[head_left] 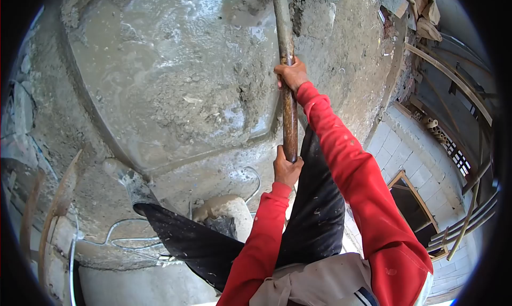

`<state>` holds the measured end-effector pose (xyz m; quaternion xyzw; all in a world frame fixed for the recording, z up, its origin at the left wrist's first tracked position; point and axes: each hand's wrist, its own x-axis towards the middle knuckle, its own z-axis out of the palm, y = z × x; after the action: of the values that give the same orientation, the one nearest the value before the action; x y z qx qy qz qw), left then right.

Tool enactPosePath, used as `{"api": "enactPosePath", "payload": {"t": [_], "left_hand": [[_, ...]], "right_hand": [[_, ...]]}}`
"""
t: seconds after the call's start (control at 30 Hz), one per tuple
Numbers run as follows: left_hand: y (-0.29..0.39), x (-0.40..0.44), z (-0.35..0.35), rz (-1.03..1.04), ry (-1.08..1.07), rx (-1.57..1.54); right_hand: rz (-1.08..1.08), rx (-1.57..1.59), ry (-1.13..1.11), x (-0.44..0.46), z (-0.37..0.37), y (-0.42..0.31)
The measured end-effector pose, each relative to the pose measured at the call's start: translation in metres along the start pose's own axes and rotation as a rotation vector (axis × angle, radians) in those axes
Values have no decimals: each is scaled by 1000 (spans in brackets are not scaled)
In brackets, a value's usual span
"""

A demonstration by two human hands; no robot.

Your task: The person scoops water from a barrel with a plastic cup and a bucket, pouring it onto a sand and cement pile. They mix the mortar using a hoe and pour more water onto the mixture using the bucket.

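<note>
A long wooden handle runs from the top of the view down toward my body, its upper part coated in grey cement. Around its middle my right hand is wrapped, and my left hand grips its lower end. Both sleeves are red. Wet grey cement mix fills a shallow area to the left of the handle, lumpy in the middle and watery near the top. The handle's far end lies at the top edge, where any tool head cannot be made out.
My boot stands beside the wet mix. A pale hose curls at the lower left near curved boards. At right are a block wall, a wood-framed opening and long poles. Paper sacks lie top right.
</note>
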<state>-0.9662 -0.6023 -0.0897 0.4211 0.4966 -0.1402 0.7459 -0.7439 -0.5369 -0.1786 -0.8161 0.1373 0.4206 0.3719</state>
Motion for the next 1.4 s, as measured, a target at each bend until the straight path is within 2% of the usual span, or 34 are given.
{"api": "enactPosePath", "payload": {"t": [0.03, 0.1, 0.17, 0.2, 0.3, 0.37, 0.47, 0.53, 0.57, 0.6, 0.63, 0.7, 0.77, 0.9, 0.97, 1.03, 1.1, 1.13, 1.17, 1.23, 1.3, 1.4], "left_hand": [[-17, 6, 9, -23, -31, -21], [-9, -29, 4, -396, -132, -319], [-43, -68, 0, -482, -127, -346], [-41, -79, -16, -582, -140, -332], [-54, -91, -76, -684, -141, -512], [-38, -84, -143, -634, -227, -456], [-19, -83, -234, -712, -277, -359], [-11, -103, -281, -746, -256, -301], [-4, -112, -301, -747, -238, -260], [2, -121, -322, -743, -236, -265], [10, -129, -342, -709, -236, -210], [29, -140, -358, -639, -228, -169], [44, -162, -361, -613, -220, -72], [50, -175, -350, -548, -248, 9], [37, -153, -341, -531, -351, -16], [36, -116, -317, -371, -437, -28], [32, -81, -292, -175, -449, -64], [35, -65, -298, -166, -444, -69], [37, -55, -304, -242, -452, -85], [43, -55, -330, -355, -424, -107], [56, -74, -390, -446, -355, -110], [83, -105, -474, -534, -273, -111]], "right_hand": [[62, -28, 8, 10, -6, 23], [214, -150, 83, 5, -3, 78], [375, -295, 26, -23, 7, 156], [330, -529, 122, -36, 20, 192], [627, -483, 40, -68, 73, 186], [538, -553, 140, -74, 111, 202], [429, -564, 265, -97, 171, 204], [510, -293, 201, -118, 213, 201], [313, -316, 231, -132, 237, 203], [532, -75, 152, -147, 256, 167], [565, 54, 117, -160, 276, 160], [567, 251, 30, -185, 291, 127], [546, 312, 27, -207, 302, 133], [509, 436, 45, -223, 265, 103], [358, 469, 79, -203, 231, 85], [224, 375, 217, -171, 197, 57], [275, 298, 238, -131, 172, 47], [303, 283, 261, -118, 175, 39], [340, 263, 287, -110, 181, 36], [357, 337, 175, -103, 219, 54], [500, 462, 42, -118, 289, 72], [545, 452, 34, -161, 403, 73]]}}
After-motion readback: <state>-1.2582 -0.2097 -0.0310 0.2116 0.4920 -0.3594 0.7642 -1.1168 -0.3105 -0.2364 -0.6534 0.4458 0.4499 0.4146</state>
